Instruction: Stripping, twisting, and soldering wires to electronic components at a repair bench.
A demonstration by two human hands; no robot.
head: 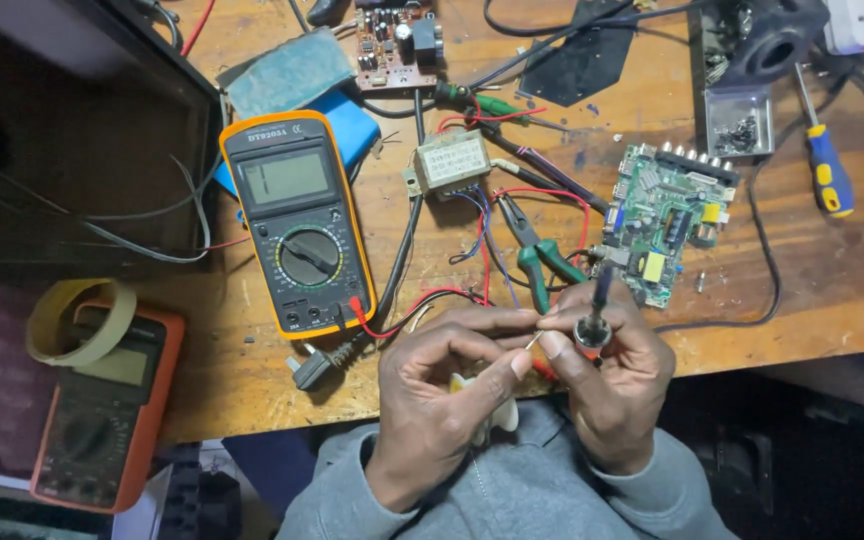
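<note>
My left hand [447,395] and my right hand [607,375] meet just over the near edge of the wooden bench [772,270]. The right hand grips a dark probe-like tool [595,318] with a round end, its shaft pointing away toward the green circuit board [667,220]. The left hand pinches a thin metal tip or wire end [533,340] between thumb and forefinger, right against the right thumb. A white object [497,415] shows under the left palm, partly hidden. Red and black leads [422,303] run from the yellow multimeter [297,225] toward my hands.
Green-handled pliers [537,260] and a small transformer [450,162] lie behind my hands. A second orange meter [102,405] with a tape roll [80,320] sits at left. A brown circuit board [397,45], a screw box [739,122] and a blue-yellow screwdriver [827,165] lie at the back.
</note>
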